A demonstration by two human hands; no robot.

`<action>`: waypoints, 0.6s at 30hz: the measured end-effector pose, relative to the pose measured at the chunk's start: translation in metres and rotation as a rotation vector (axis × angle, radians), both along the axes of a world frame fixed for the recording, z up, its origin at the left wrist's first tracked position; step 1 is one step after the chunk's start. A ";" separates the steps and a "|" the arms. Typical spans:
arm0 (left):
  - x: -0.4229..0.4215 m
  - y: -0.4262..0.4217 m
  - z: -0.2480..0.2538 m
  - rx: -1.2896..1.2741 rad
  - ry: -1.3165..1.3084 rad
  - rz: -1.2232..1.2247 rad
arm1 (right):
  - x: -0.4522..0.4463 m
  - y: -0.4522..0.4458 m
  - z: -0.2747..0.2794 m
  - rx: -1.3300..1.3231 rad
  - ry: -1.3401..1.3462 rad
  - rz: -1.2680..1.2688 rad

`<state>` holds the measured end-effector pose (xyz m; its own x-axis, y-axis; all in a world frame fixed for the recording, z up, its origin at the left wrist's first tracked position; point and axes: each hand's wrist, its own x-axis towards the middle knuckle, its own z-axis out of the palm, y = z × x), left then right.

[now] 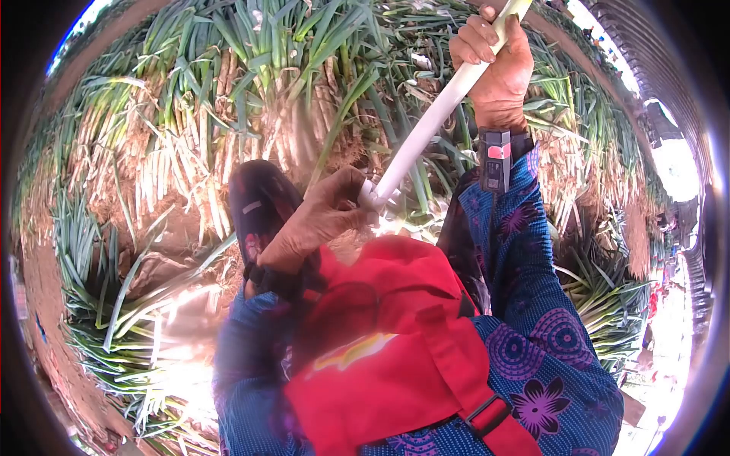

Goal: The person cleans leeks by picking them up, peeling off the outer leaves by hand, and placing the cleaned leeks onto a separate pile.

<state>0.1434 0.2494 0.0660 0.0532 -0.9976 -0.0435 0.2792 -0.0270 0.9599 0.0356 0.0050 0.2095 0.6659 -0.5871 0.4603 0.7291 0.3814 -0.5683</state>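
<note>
My right hand (502,80) is closed around the upper part of a leek (427,131), the fingers (473,38) wrapped over the stalk and the thumb on its other side. My left hand (313,222) is at the lower, white end of it, forefinger and thumb bent towards each other with only a small gap between them, their tips touching the leek right at the root end. I cannot tell how the other fingers of this hand are placed, since they are hidden.

The leek runs on a slant between my two hands, low by the left and high by the right, and its pale green part passes up beyond my right fingers. It is held up in the air, above the red cloth (395,357) on my lap and in front of the large heap of leeks (220,114). More loose leeks (125,334) lie on the ground to my left, and others (604,304) to my right. A small dark box (495,163) is strapped at my right wrist, just above the patterned sleeve (517,228).
</note>
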 end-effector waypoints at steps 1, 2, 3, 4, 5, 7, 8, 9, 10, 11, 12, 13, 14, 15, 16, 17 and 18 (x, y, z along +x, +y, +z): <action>-0.001 -0.002 -0.004 -0.025 0.040 0.013 | -0.001 -0.002 0.000 -0.015 0.010 -0.025; -0.001 -0.003 -0.011 -0.049 0.080 0.028 | -0.001 -0.004 -0.002 -0.029 0.021 -0.048; -0.002 -0.004 -0.015 -0.073 0.120 0.043 | -0.001 -0.005 -0.003 -0.043 0.031 -0.070; -0.003 -0.005 -0.018 -0.095 0.078 0.080 | -0.001 -0.006 -0.005 -0.023 0.034 -0.089; -0.004 -0.007 -0.020 -0.117 0.036 0.117 | -0.001 -0.006 -0.006 -0.003 0.038 -0.108; -0.004 -0.009 -0.022 -0.103 -0.042 0.148 | -0.004 -0.015 -0.013 0.007 0.057 -0.096; -0.003 -0.009 -0.023 -0.067 -0.079 0.142 | -0.008 -0.027 -0.017 -0.003 0.072 -0.065; -0.002 -0.010 -0.023 -0.032 -0.116 0.137 | -0.010 -0.031 -0.019 -0.013 0.087 -0.034; -0.003 -0.011 -0.022 -0.020 -0.136 0.140 | -0.011 -0.035 -0.023 -0.002 0.112 -0.065; -0.004 -0.012 -0.021 -0.008 -0.158 0.143 | -0.013 -0.039 -0.026 0.008 0.136 -0.098; -0.004 -0.014 -0.020 0.003 -0.178 0.145 | -0.014 -0.039 -0.026 0.018 0.161 -0.131; -0.005 -0.016 -0.020 0.009 -0.210 0.148 | -0.015 -0.038 -0.026 0.039 0.160 -0.154; -0.005 -0.017 -0.021 0.016 -0.241 0.152 | -0.016 -0.036 -0.027 0.060 0.159 -0.176; -0.005 -0.018 -0.022 0.022 -0.272 0.156 | -0.016 -0.034 -0.027 0.080 0.158 -0.198; -0.005 -0.019 -0.023 -0.003 -0.316 0.183 | -0.016 -0.033 -0.027 0.093 0.168 -0.228; -0.006 -0.019 -0.023 -0.028 -0.360 0.209 | -0.016 -0.032 -0.026 0.107 0.178 -0.259; -0.008 -0.020 -0.021 -0.053 -0.404 0.233 | -0.017 -0.031 -0.026 0.120 0.188 -0.291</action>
